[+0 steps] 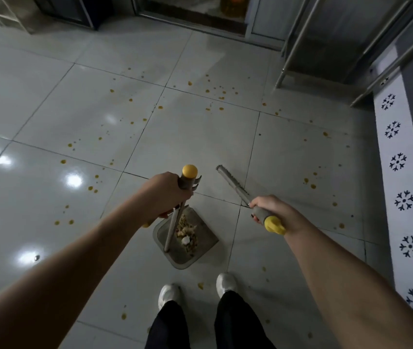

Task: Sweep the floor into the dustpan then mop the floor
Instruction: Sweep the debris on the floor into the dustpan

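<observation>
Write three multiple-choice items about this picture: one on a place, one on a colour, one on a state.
1. Where is the dustpan? A just ahead of the white shoes; B on a shelf; C by the far doorway.
2. What colour is the cap of the dustpan handle that the left hand grips? A red; B yellow; C blue.
3. What state is the dustpan in? A empty; B upside down; C holding debris.
Answers: 1 A, it lies right before the shoes; 2 B, the cap is yellow; 3 C, debris fills its middle.

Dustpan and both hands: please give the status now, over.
Left hand grips dustpan handle; right hand grips grey yellow-tipped stick. Dustpan on floor, scraps inside. Yellow spots around, nothing blocking.
</observation>
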Demonstrator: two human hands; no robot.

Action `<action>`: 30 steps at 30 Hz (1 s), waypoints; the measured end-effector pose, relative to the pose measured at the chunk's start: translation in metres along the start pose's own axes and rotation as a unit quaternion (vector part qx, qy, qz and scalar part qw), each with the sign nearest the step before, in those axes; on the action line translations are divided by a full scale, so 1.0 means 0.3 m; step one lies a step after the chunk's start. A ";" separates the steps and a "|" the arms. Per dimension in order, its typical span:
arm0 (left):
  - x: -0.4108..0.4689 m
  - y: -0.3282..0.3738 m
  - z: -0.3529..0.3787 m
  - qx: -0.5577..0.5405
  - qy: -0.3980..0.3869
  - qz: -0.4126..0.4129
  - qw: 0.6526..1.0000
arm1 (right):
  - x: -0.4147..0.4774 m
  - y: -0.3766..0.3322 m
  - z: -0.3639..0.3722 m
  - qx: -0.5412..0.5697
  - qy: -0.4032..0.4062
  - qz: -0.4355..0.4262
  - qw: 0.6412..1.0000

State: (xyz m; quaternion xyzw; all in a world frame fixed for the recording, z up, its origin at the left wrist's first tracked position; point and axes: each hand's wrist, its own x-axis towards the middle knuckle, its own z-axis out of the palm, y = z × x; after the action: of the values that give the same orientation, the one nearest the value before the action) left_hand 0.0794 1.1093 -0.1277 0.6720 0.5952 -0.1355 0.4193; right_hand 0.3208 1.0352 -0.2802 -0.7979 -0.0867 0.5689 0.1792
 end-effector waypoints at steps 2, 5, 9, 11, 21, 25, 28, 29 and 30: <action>-0.008 0.038 0.045 0.003 0.016 -0.016 1.000 | 0.022 0.000 -0.048 -0.015 -0.001 -0.015 1.000; -0.021 0.078 0.105 -0.010 0.022 -0.043 0.999 | 0.036 -0.002 -0.095 -0.026 -0.005 -0.031 0.999; -0.028 0.129 0.187 -0.035 0.037 -0.070 0.996 | 0.074 0.014 -0.154 -0.072 -0.020 -0.029 0.997; -0.031 0.138 0.207 -0.047 0.042 -0.074 0.995 | 0.108 0.025 -0.162 -0.085 -0.023 -0.019 0.996; -0.013 0.143 0.246 -0.036 0.037 -0.065 0.997 | 0.174 0.051 -0.149 -0.143 -0.091 0.053 0.984; 0.004 0.131 0.226 -0.040 0.047 -0.061 0.996 | 0.180 0.042 -0.141 -0.160 -0.097 0.057 0.981; 0.001 0.127 0.231 -0.023 0.039 -0.055 0.997 | 0.171 0.035 -0.106 -0.182 -0.125 0.055 0.974; 0.001 0.125 0.234 -0.020 0.036 -0.055 0.998 | 0.162 0.039 -0.091 -0.196 -0.132 0.059 0.970; 0.000 0.122 0.236 -0.020 0.033 -0.056 0.998 | 0.149 0.045 -0.075 -0.211 -0.138 0.065 0.966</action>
State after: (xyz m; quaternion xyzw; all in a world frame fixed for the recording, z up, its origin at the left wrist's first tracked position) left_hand 0.1351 1.0602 -0.1563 0.6334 0.6479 -0.1250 0.4043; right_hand 0.3560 1.0338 -0.3181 -0.7351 -0.1763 0.6531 -0.0441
